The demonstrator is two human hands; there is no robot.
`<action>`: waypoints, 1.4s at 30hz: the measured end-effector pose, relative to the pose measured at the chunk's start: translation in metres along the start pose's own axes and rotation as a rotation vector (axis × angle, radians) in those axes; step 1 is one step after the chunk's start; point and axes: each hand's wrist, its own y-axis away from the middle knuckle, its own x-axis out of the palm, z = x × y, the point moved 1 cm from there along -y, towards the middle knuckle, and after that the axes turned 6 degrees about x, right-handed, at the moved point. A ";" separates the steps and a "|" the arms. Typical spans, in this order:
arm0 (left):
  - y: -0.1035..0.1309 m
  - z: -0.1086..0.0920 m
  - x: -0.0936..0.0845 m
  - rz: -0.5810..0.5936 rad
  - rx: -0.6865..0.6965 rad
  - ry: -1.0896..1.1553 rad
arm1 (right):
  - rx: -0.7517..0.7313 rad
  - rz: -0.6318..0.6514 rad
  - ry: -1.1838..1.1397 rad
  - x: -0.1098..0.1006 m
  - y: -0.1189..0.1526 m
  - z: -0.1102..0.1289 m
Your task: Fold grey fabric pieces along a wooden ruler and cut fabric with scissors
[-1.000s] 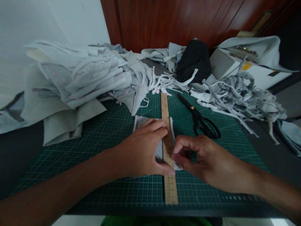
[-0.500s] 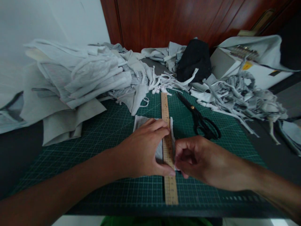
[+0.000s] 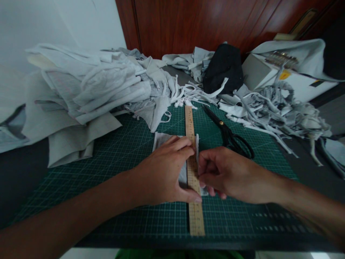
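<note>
A wooden ruler (image 3: pixel 196 216) lies lengthwise over a small grey cloth piece (image 3: pixel 183 176) on the green cutting mat (image 3: pixel 121 223). My left hand (image 3: pixel 167 172) presses on the ruler, fingertips on its upper part and thumb lower down, with the fingers spread. Against the ruler's right edge, over the cloth's right side, is my right hand (image 3: pixel 223 174), its fingers pinched together. Whatever that pinch holds is too small or hidden to make out. Black-handled scissors (image 3: pixel 229 135) rest on the mat beyond my right hand, partly covered by it.
Folded grey fabric (image 3: pixel 102 82) is piled at the back left. Cut fabric strips (image 3: pixel 269 108) lie in a tangle at the right, before a white box (image 3: pixel 293 81). A black cloth bundle (image 3: pixel 225 68) sits at the back, near the brown door (image 3: pixel 188 25).
My right hand has moved up along the ruler's edge, away from the cloth's near end, and covers more of the scissors' handles. My left hand stays in place on the ruler.
</note>
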 end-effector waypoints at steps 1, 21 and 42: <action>0.000 0.000 0.000 0.000 0.001 0.000 | 0.015 -0.012 -0.005 -0.001 -0.002 0.001; 0.001 0.000 0.000 -0.011 0.014 0.017 | -0.408 -0.111 0.058 -0.026 -0.002 0.012; 0.001 0.000 0.000 -0.005 0.008 0.041 | -0.352 -0.208 0.236 -0.019 -0.004 -0.003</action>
